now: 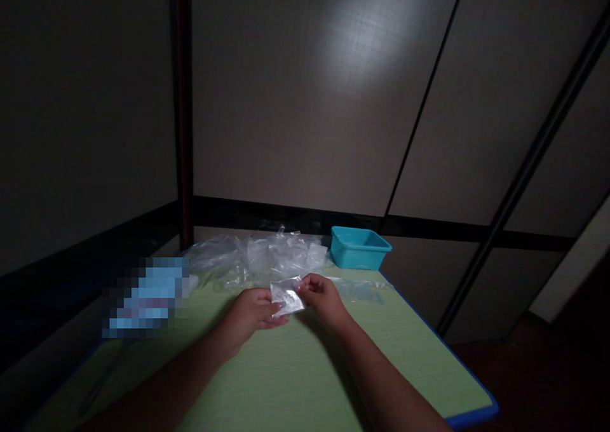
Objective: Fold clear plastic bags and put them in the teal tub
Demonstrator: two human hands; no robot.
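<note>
Hands number two in the head view, and between them is one small clear bag (286,296), held just above the middle of the single green table (295,381). The left hand (252,314) pinches its lower left edge with fingers pressed together, and the right hand (323,295) nips its upper right corner between thumb and fingertips. Behind them lie one heap of clear bags (260,257), too crumpled to count, one flat bag (359,289) just right of the hands, and one teal tub (359,248) at the far right corner.
</note>
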